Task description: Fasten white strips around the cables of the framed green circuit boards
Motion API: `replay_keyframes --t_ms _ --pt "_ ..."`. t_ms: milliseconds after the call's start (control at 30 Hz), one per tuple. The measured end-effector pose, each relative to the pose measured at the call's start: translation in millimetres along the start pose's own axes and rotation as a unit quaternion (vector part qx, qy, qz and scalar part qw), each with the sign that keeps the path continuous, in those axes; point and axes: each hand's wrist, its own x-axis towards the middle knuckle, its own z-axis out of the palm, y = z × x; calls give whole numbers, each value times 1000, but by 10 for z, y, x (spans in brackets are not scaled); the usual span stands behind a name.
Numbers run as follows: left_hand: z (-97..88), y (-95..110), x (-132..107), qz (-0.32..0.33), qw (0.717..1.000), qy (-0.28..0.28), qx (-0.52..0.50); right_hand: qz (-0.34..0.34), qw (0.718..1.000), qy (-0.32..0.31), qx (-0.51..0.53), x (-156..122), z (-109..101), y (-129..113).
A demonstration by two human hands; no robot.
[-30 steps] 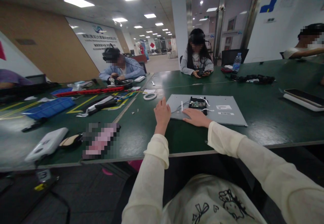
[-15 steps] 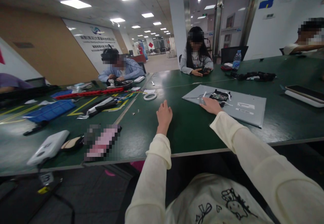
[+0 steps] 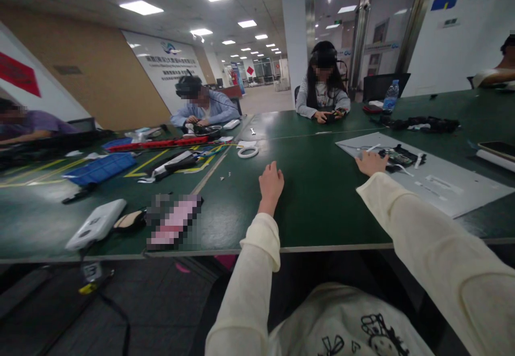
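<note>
Desk, green: spread beneath left hand and right hand. Grey panel: lay flat on desk, mostly rightward of right hand. Blue tray: stood well left of left hand. Right hand: rested, unclenched, on panel's left part. Left hand: was loosely curled, holding nothing. Circuit board: sat on panel, just right of right hand. White ring: lay beyond left hand, slightly leftward.

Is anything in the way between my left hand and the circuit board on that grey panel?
Yes: your right hand is over the panel's near edge, roughly between your left hand and the board. Nothing else visible stands between your two hands on the tabletop.
</note>
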Motion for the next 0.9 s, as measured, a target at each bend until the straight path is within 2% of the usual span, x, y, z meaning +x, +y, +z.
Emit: replay_keyframes --t_ms 200,400,700,900 --pt "14 2 5 10 1000 -12 5 63 998 11 -7 154 43 366" --pt "79 -55 24 22 1000 -2 1 101 995 8 -9 229 46 645" --pt "135 -125 27 22 1000 -1 10 123 992 -11 -9 328 55 851" --pt "140 -124 21 15 1000 -2 6 139 990 -16 -8 346 -20 949"
